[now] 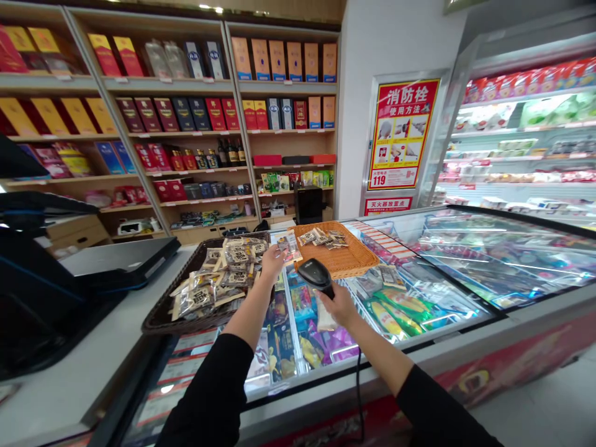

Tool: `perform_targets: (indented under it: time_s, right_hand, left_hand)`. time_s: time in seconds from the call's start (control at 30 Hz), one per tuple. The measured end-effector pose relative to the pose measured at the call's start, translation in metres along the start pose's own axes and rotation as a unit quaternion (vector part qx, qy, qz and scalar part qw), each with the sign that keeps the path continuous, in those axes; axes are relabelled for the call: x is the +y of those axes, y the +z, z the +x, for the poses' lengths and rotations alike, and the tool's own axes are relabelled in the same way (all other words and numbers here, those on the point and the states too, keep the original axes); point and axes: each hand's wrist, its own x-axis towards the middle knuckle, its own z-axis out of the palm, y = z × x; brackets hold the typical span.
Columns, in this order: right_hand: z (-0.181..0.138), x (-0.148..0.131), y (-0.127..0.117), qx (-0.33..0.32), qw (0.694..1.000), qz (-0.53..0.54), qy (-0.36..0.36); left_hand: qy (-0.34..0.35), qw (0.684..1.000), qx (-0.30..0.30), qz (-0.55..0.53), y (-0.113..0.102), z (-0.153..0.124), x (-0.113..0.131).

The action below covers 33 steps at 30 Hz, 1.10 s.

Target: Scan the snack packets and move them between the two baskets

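Note:
My right hand is wrapped round the handle of a black barcode scanner, its head tilted up and to the left. In my left hand is a small packet with pale and reddish print, pinched at its left edge. The packet is held out just beyond the scanner, over the freezer top. Left of my left hand, a dark brown woven basket is heaped with snack packets. An orange-brown woven basket, with several similar packets at its back, lies just beyond my right hand.
Both baskets rest on a glass-topped chest freezer full of bagged goods. A black cable hangs below the scanner. At left stands a counter with a flat dark device. Shelves line the back; a lit display fridge stands right.

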Motion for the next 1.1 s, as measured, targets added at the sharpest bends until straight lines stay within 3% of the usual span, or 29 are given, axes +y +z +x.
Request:
perform_targets:
  time_s: [0.3, 0.4, 0.5, 0.63, 0.7, 0.8, 0.97, 1.1]
  right_hand:
    - [0.000, 0.004, 0.001, -0.010, 1.000, 0.028, 0.004]
    - [0.001, 0.006, 0.001, -0.008, 0.998, 0.063, 0.023]
    - [0.003, 0.012, 0.001, 0.009, 0.991, 0.123, 0.052]
    - [0.007, 0.023, -0.006, 0.077, 0.968, 0.208, 0.115]
    - [0.009, 0.027, -0.010, 0.105, 0.961, 0.222, 0.129]
    - [0.010, 0.031, -0.014, 0.114, 0.960, 0.224, 0.128]
    - [0.009, 0.027, -0.013, 0.083, 0.957, 0.246, 0.132]
    - [0.017, 0.022, -0.022, 0.069, 0.953, 0.262, 0.133]
  left_hand:
    - [-0.026, 0.999, -0.005, -0.041, -0.001, -0.001, 0.004]
    - [-0.006, 1.000, 0.018, 0.001, 0.001, -0.002, 0.008]
    - [0.060, 0.989, 0.081, 0.109, -0.003, -0.010, 0.020]
    - [0.153, 0.916, 0.153, 0.337, -0.031, -0.024, 0.040]
    - [0.150, 0.862, 0.121, 0.468, -0.052, -0.028, 0.044]
    - [0.073, 0.799, 0.027, 0.596, -0.083, -0.025, 0.040]
    - [-0.009, 0.771, -0.018, 0.636, -0.108, -0.012, 0.033]
    - [0.012, 0.772, -0.016, 0.635, -0.098, -0.006, 0.044]
